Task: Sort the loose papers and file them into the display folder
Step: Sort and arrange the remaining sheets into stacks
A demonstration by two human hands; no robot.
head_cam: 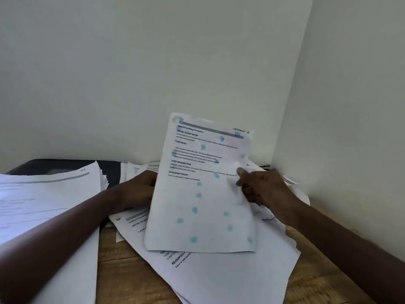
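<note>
A printed sheet with blue blotches (203,205) is raised upright above the desk. My right hand (265,189) pinches its right edge between thumb and fingers. My left hand (138,189) is at the sheet's left edge, its fingertips hidden behind the paper. Under the raised sheet lies a loose heap of printed papers (230,273). A thicker stack of papers (46,198) lies at the left, partly over a dark folder (109,172) at the back left.
The wooden desk (122,270) sits in a corner between two white walls. More crumpled sheets (291,183) are pushed against the right wall. Bare wood shows at the front between the stack and the heap.
</note>
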